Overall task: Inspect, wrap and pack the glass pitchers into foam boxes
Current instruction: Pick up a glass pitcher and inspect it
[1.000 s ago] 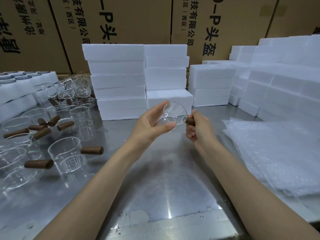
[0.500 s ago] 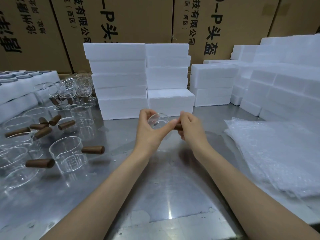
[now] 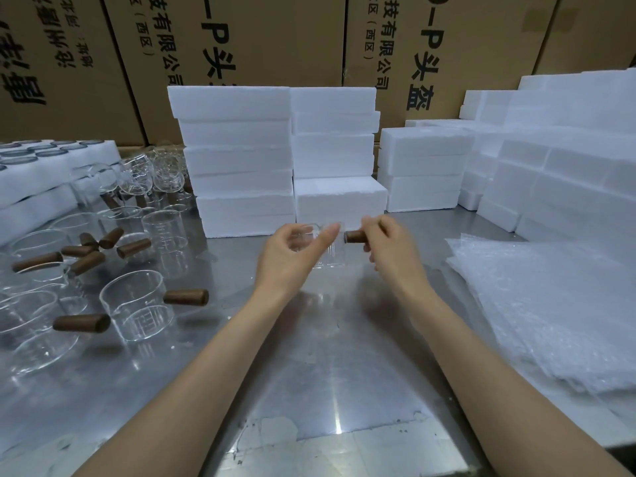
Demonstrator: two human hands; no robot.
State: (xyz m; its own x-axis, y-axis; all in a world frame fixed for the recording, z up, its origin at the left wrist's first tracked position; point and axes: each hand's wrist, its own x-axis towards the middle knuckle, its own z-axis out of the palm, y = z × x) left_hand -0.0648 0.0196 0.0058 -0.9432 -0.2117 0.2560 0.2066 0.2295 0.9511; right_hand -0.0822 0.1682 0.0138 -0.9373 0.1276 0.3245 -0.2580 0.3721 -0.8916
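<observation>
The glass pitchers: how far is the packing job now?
Done: none of it can be seen as finished; whether the closed foam boxes are filled cannot be told. In hand: one pitcher is being inspected, the left hand on its glass and the right hand gripping its wooden handle. Left: wrapping it in bubble wrap, then the many unwrapped pitchers.

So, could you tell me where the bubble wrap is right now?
In the head view the bubble wrap lies stacked on the steel table's right side, beyond the right hand, below the foam boxes.
</observation>
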